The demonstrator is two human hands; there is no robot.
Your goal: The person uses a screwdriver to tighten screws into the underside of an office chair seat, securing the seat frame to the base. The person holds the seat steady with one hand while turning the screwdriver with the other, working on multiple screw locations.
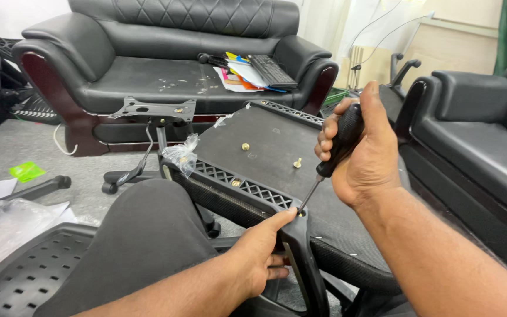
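Black screwdriver (335, 149) in raised right hand (364, 152), tip down.

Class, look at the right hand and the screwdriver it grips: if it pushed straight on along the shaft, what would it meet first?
The right hand aims the screwdriver down and left. Its tip already sits at a screw in the black armrest bracket that the left hand steadies, so it would most likely press into that screw first.

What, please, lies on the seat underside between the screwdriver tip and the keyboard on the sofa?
In the head view, two brass bolts stand on the black seat underside between the screwdriver tip and the keyboard.
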